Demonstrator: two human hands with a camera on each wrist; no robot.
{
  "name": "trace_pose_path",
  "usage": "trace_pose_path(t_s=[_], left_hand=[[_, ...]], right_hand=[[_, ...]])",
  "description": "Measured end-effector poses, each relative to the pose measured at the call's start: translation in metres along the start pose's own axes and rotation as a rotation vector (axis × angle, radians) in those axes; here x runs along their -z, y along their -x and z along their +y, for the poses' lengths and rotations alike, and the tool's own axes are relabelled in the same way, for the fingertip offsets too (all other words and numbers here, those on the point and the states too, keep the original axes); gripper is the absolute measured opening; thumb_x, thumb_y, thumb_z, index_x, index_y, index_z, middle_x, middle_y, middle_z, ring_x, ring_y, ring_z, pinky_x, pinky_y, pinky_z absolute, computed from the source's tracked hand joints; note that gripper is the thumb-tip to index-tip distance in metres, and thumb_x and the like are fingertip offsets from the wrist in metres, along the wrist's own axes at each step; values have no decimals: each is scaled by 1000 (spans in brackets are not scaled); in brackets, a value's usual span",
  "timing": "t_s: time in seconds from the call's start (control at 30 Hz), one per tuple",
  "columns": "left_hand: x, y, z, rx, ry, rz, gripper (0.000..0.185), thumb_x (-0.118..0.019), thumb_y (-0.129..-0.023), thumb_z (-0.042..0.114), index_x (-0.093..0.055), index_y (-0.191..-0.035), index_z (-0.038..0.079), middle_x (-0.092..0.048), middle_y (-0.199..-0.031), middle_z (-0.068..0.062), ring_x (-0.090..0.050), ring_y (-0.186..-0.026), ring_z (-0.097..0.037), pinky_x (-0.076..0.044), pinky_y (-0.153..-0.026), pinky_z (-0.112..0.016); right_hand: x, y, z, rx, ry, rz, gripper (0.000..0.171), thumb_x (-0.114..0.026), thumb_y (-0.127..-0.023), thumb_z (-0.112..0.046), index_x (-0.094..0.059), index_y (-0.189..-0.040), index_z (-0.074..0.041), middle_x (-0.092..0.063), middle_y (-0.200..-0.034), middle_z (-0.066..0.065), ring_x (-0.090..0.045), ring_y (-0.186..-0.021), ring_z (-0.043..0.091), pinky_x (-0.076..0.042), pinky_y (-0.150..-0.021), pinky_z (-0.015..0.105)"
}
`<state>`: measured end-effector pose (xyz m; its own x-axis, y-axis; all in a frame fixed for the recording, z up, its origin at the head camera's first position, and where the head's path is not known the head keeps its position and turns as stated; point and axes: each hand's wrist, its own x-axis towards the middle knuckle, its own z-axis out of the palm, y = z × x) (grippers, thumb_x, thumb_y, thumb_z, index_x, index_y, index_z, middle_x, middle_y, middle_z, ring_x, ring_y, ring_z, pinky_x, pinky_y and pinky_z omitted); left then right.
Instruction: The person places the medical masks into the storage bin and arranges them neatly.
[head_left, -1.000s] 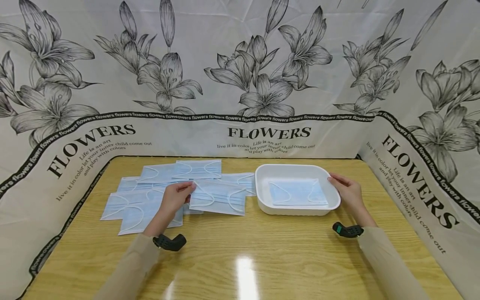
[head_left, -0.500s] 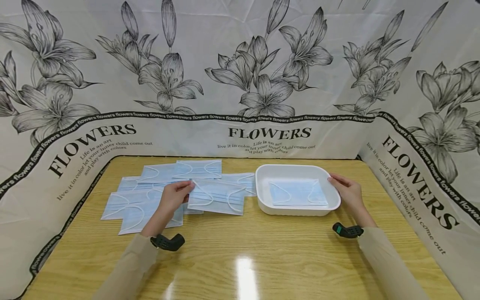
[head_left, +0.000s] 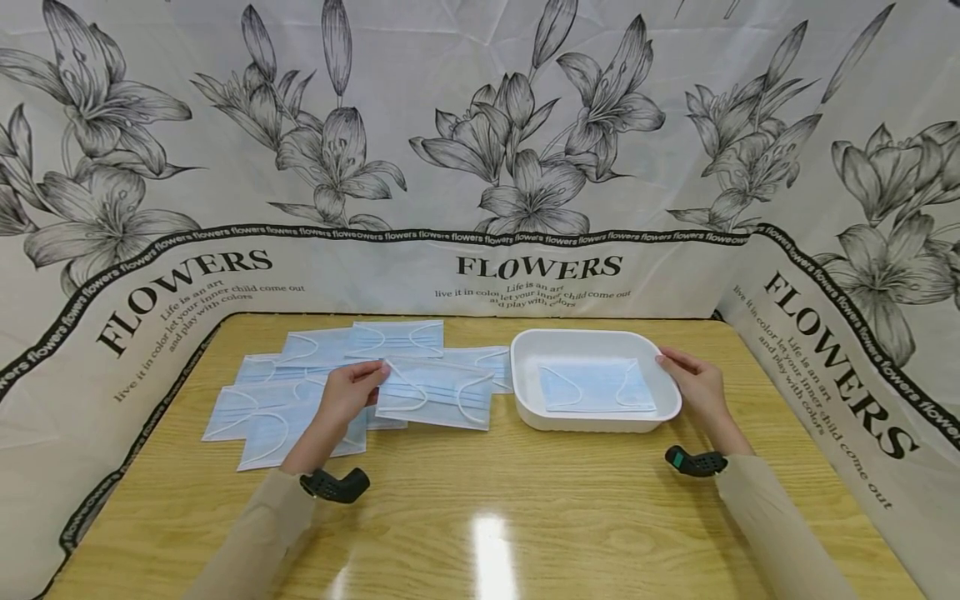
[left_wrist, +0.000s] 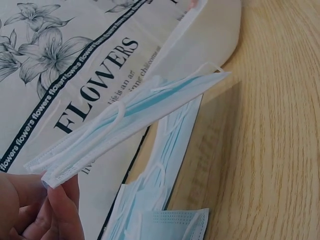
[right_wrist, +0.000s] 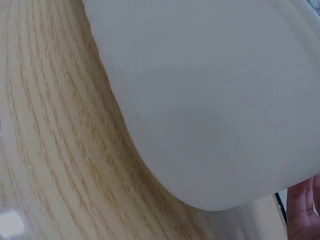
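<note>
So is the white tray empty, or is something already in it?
Not empty. The white tray holds one blue face mask lying flat on its floor, ear loops up. Whether more lie under it cannot be told.

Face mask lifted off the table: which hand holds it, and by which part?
The left hand pinches the face mask at its left short edge.

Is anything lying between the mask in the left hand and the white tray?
Nothing visible. The left hand pinches the mask by its left edge, lifted off the table; only bare wood separates it from the tray, which already holds one mask.
</note>
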<state>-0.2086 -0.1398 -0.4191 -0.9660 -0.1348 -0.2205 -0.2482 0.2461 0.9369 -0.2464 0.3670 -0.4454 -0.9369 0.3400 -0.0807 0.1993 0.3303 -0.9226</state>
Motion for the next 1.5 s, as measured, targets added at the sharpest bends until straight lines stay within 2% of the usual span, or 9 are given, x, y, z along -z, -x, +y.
trace_pose_path(t_s=[0.37, 0.53, 0.83, 1.07, 1.27, 1.5], left_hand=[[1, -3, 3, -12, 6, 2, 41, -60, -96, 27, -60, -130, 5, -65, -114, -11, -54, -75, -4, -51, -65, -15], [2, -3, 5, -24, 27, -9, 43, -61, -95, 28, -59, -130, 2, -67, -110, -8, -54, -73, -3, -50, -65, -15], [0, 0, 15, -53, 40, -35, 42, -60, -96, 26, -58, -131, 3, -64, -120, -14, -54, -75, -4, -51, -69, -17], [-3, 0, 21, -63, 33, -38, 40, -60, -96, 25, -59, -130, 4, -66, -107, -7, -51, -72, -6, -49, -67, -18], [-6, 0, 27, -60, 42, -46, 40, -60, -96, 26, -60, -130, 5, -66, -103, -5, -51, -73, -9, -51, -72, -23], [-11, 0, 32, -71, 49, -74, 40, -59, -96, 27, -60, -130, 5, -61, -92, 0, -49, -73, -12, -49, -70, -23]], right_hand=[[2, 0, 0, -1, 13, -8, 64, -63, -89, -46, -52, -138, -5, -59, -101, -25, -49, -93, -12, -45, -75, 2], [1, 1, 0, -6, 6, -2, 64, -64, -89, -44, -52, -137, -4, -56, -93, -29, -50, -90, -12, -46, -74, 2], [0, 1, 0, -3, -14, 4, 62, -65, -89, -42, -53, -136, -3, -54, -85, -33, -51, -87, -14, -46, -72, 2], [1, 0, 1, -7, -7, 0, 63, -64, -90, -43, -52, -137, -4, -54, -89, -32, -50, -89, -13, -46, -73, 2], [1, 0, 0, -11, 7, -1, 63, -64, -89, -45, -52, -137, -5, -56, -93, -30, -50, -89, -13, -46, -74, 2], [-1, 1, -1, -24, 9, 7, 64, -64, -89, -45, -52, -137, -5, -57, -95, -28, -49, -90, -12, -45, -74, 1]])
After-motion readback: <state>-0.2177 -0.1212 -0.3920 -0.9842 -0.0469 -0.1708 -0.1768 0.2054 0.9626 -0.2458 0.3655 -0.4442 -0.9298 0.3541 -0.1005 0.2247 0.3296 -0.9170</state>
